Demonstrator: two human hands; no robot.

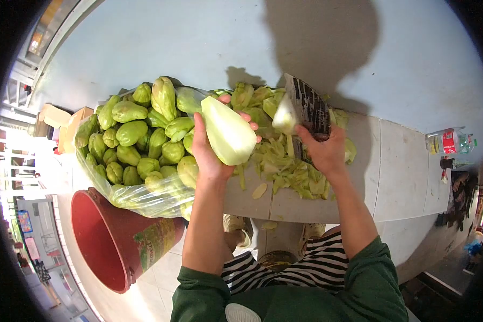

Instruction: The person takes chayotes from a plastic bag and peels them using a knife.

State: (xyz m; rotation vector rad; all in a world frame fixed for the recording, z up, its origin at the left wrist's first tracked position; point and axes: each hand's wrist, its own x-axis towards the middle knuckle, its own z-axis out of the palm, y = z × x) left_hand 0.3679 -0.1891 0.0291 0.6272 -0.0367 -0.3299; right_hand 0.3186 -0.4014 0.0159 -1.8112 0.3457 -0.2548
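A peeled, pale green chayote [228, 131] lies in my left hand [212, 155], its fingers curled around it over the counter. My right hand [324, 150] grips a broad, dark, cleaver-like knife [310, 110] with light streaks across its blade. Beside the blade is a pale, peeled-looking piece [285, 115], blurred. Beneath both hands, a heap of green peelings [290, 166] spreads over the tiled counter [354, 193]. Left of my left hand, many unpeeled chayotes [131, 133] fill a clear plastic bag [139, 199].
A red bucket [99, 241] tilts below the bag at lower left. A plastic bottle with a red label [449, 142] lies at the counter's right end. The blue-grey wall [198, 43] rises behind the peelings. Cardboard boxes [72, 126] stand at far left.
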